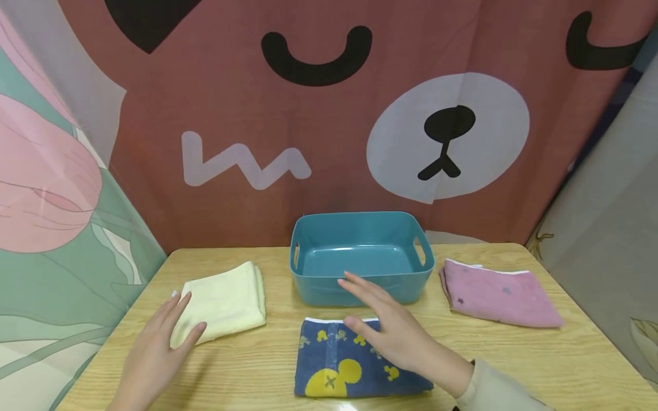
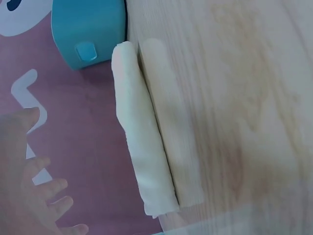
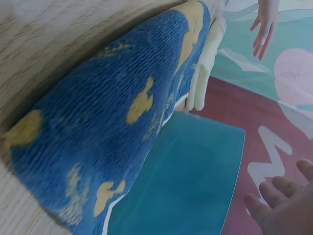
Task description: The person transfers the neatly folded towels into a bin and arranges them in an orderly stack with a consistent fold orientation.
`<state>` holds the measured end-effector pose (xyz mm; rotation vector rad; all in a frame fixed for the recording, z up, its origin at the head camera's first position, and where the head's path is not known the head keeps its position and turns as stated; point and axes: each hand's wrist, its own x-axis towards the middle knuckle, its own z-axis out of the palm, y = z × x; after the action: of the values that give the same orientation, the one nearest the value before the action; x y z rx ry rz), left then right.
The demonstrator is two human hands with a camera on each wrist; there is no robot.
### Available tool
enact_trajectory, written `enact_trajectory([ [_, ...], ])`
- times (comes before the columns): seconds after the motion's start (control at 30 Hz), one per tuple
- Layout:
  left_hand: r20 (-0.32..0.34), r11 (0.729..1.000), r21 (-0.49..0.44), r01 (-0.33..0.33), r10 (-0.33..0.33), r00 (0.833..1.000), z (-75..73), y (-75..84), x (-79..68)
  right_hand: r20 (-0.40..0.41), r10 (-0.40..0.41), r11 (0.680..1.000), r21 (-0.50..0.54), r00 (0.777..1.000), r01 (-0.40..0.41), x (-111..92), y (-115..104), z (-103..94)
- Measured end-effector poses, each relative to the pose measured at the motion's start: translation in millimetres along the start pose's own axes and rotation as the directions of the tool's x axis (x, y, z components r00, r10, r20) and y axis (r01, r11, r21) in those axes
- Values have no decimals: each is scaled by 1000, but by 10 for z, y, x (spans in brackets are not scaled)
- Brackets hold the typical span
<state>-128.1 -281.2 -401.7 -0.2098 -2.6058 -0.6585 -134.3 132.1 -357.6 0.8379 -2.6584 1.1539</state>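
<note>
My left hand (image 1: 156, 345) hovers by the left edge of a folded pale yellow towel (image 1: 223, 302), fingers spread and holding nothing. In the left wrist view that towel (image 2: 142, 132) lies low on the table, away from the fingers. Over a folded navy towel (image 1: 336, 354) with yellow figures hangs my right hand (image 1: 393, 328), its fingers extended and bare. Part of the navy towel is hidden under that hand and forearm. The right wrist view shows the navy towel (image 3: 112, 98) resting on the table, with the hand (image 3: 288, 200) apart from it.
A teal plastic basket (image 1: 336, 288) with handle holes stands at the table's back middle; its visible inside holds nothing. At the right lies a folded pink towel (image 1: 501, 294) with small stars. Behind the wooden table (image 1: 241, 368) hangs a printed bear curtain (image 1: 329, 120).
</note>
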Motion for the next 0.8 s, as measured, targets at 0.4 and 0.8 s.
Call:
enact_trajectory([
  [0.4,66,997,-45,57,-54,996,-29,-91,-24,121,63,964,251,991,-91,179,-175,102],
  [0.8,131,978,-105,179,-165,978,-74,-224,-70,227,108,940,294,968,-174,452,-343,258],
])
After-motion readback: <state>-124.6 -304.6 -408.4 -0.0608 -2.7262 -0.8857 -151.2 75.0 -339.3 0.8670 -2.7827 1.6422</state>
